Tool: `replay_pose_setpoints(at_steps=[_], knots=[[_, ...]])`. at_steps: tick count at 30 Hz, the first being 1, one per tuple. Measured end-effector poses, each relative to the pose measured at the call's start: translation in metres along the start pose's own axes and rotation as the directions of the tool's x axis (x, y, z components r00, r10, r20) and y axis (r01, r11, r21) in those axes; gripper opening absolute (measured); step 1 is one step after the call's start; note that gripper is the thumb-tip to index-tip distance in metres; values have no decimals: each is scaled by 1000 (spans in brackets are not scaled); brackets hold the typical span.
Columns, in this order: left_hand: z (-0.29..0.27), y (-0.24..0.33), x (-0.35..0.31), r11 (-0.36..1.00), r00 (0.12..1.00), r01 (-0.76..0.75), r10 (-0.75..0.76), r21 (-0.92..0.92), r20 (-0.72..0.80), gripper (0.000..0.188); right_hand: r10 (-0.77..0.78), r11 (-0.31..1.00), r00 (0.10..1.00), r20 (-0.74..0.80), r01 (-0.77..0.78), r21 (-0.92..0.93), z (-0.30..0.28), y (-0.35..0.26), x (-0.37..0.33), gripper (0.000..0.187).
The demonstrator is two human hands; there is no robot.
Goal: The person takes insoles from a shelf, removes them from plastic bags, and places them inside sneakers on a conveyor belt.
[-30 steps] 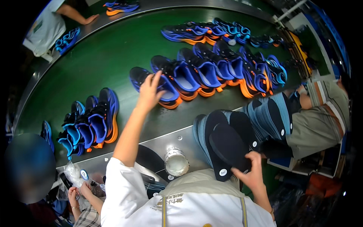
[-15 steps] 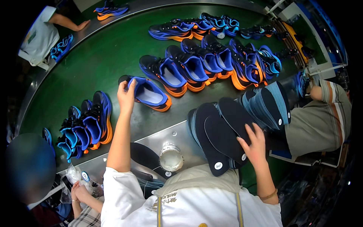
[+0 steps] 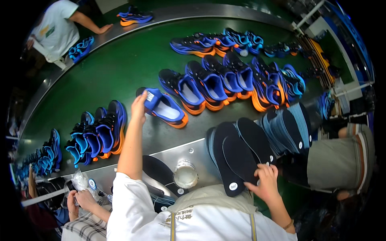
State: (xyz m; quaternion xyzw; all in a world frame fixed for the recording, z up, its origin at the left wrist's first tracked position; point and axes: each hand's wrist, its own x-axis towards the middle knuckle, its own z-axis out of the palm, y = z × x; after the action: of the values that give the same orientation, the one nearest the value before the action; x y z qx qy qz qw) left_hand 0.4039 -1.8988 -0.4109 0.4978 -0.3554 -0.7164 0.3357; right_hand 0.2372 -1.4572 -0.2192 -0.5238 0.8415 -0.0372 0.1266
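Observation:
My left hand [image 3: 139, 107] grips the front of a black and blue running shoe [image 3: 172, 113] with an orange sole. Its tongue [image 3: 151, 97] is pulled up, showing a white label, and its pale inside faces me. Over on the right, my right hand [image 3: 266, 182] has its thumb and curled fingers around the heel end of a black insole [image 3: 239, 156]. That insole lies on a fanned pile of insoles [image 3: 223, 170] with a round white sticker on a heel. My fingers partly cover the insole's end.
A jar of whitish stuff [image 3: 185, 176] stands on the metal ledge [image 3: 169, 154] beside more dark insoles [image 3: 155, 168]. Rows of shoes [image 3: 213, 88] stand on the green table [image 3: 120, 72]. Other people's hands [image 3: 82, 199] work at lower left; a person's leg [image 3: 335, 162] is at right.
My left hand has shifted on the shoe, and the tongue now stands pulled up with its label showing. My right hand has moved down to the insole's heel end, its fingers closing.

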Motion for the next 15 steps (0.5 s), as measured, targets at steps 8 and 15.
replay_pose_setpoints(at_steps=[8,15], knots=[[-5,-5,-18,941,976,-215,203,262,73,28,-233,733,965,-120,255,631,-66,-8,61,33],[17,-5,-46,965,979,-185,196,186,-46,56,-571,778,794,-211,605,171,-18,-103,214,11]])
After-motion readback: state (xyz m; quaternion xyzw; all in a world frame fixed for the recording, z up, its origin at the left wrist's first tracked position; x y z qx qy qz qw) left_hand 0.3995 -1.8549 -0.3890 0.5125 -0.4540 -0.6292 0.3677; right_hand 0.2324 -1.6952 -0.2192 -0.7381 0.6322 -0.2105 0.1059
